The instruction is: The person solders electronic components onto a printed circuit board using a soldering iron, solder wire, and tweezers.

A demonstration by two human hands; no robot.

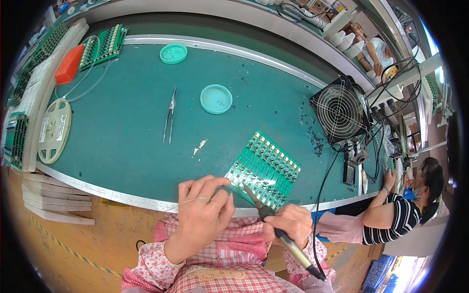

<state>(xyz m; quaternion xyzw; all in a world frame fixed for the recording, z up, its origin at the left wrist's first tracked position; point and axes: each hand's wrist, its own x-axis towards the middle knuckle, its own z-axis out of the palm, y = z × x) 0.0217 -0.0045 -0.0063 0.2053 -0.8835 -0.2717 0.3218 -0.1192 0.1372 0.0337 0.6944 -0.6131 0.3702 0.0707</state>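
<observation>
A green circuit board panel [264, 168] with rows of small parts lies at the front edge of the bench, slightly turned. My right hand [293, 222] is closed around a soldering iron [294, 250], whose tip rests at or just over the board's near-left part. By the board's left corner, my left hand [205, 202] has its fingers bent together on a thin strand of solder wire [188, 200], which crosses the hand; its end is hidden. Tweezers [170, 115] lie farther back, behind a small scatter of pale parts [199, 146].
Two round turquoise dishes [216, 99] hold tiny parts. A black fan [340, 111] stands at the right, near scattered black bits [316, 144] and the iron's cord [320, 195]. At the left are a reel [54, 131], a red box [69, 64] and stacked boards [103, 46]. A co-worker [400, 210] sits right.
</observation>
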